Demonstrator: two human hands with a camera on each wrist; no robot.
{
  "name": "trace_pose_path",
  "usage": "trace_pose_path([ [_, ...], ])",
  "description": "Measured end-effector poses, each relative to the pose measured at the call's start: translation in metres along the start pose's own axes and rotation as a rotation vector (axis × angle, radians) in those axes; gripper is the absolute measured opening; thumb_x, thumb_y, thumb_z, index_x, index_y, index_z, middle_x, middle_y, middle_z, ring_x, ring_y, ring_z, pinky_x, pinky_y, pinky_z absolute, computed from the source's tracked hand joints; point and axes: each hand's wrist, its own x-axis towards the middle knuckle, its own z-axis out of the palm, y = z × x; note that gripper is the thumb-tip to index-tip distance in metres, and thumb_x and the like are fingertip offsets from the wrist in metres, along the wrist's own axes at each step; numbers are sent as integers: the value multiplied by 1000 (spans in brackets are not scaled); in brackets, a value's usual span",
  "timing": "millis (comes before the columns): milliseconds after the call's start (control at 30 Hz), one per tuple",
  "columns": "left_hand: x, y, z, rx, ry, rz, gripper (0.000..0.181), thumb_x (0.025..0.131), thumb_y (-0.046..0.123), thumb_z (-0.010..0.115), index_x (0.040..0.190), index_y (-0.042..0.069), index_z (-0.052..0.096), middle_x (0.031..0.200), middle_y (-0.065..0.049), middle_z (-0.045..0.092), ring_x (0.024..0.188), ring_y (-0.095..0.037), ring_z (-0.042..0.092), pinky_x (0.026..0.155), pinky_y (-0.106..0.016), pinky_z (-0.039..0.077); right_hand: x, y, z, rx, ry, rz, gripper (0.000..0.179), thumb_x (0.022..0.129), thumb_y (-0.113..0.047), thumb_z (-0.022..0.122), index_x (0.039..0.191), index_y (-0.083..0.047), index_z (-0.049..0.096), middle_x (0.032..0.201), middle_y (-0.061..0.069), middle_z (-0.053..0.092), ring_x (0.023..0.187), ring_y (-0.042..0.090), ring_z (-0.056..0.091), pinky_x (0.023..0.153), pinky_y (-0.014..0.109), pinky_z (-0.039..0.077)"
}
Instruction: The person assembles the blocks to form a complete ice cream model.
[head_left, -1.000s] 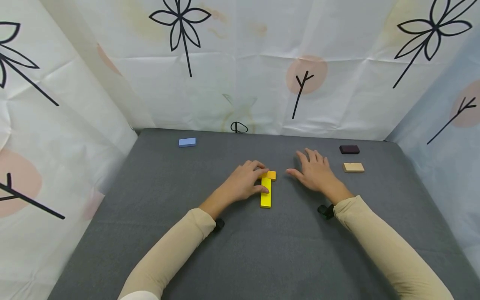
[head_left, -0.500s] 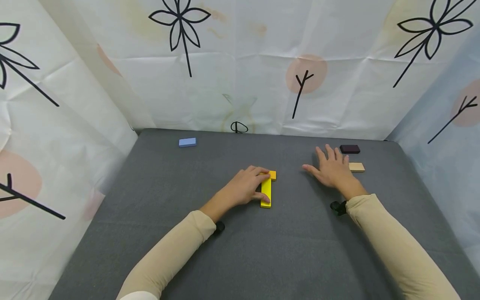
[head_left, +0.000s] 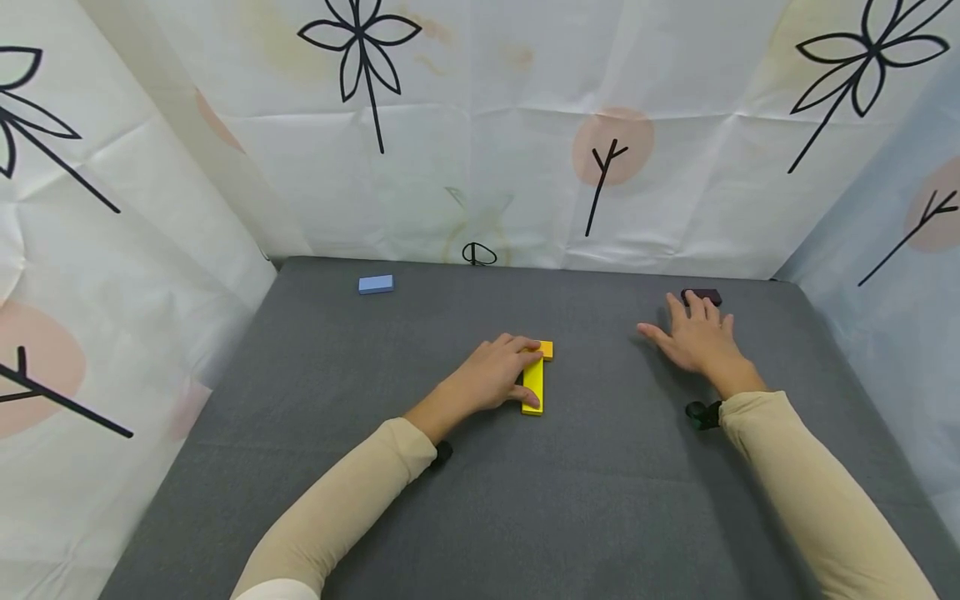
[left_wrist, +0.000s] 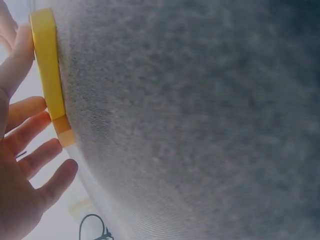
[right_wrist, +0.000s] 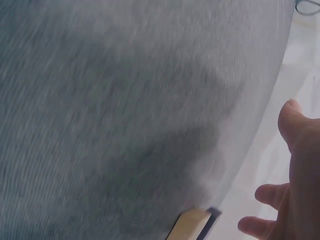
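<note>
A bright yellow block (head_left: pixel 532 385) lies lengthwise on the grey table, its far end against an orange-yellow block (head_left: pixel 547 350) set crosswise, like a T. My left hand (head_left: pixel 487 372) rests over them from the left, thumb on the near part of the yellow block. In the left wrist view, the thumb and fingertips touch the upper side of the yellow block (left_wrist: pixel 48 65) and reach the orange-yellow block (left_wrist: pixel 64 132). My right hand (head_left: pixel 699 337), fingers spread, hovers at the right before a dark block (head_left: pixel 708 295). It hides the beige block (right_wrist: pixel 187 226) from the head view.
A light blue block (head_left: pixel 376 285) lies at the back left of the grey table (head_left: pixel 450 517). White cloth (head_left: pixel 510 167) with plant drawings stands behind the table and along both sides.
My right hand has moved right, now covering the beige block in the head view. My left thumb has slid toward the near end of the yellow block. The blocks have stayed put.
</note>
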Motion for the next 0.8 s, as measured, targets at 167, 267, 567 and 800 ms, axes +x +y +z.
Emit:
trace_pose_path([
  [167,0,3,-2,2,-22,-19,84,87,61,65,156,19,44,164,5,38,145,-22,43,110,-46,48,-2,16,-3,39,23,23,101,99,-76,29,162,2,13,162,40,7,147,64,6,114,81,7],
  [267,0,4,-3,8,-22,-16,84,87,61,66,156,19,44,164,5,38,144,-22,43,110,-46,49,-1,27,-5,52,36,22,100,100,-73,32,161,4,15,160,42,10,145,65,9,114,80,11],
  [567,-1,4,-5,39,-20,-15,84,88,62,65,156,18,44,164,4,39,143,-22,44,108,-45,50,2,59,-8,118,58,-2,94,105,-64,36,158,11,16,156,46,13,140,69,12,112,79,19],
  [800,0,5,-3,32,-21,-18,84,88,62,64,156,19,44,164,3,38,145,-22,43,108,-45,51,-5,75,-6,157,177,-14,77,109,-51,37,150,15,32,146,48,28,137,64,22,113,75,17],
])
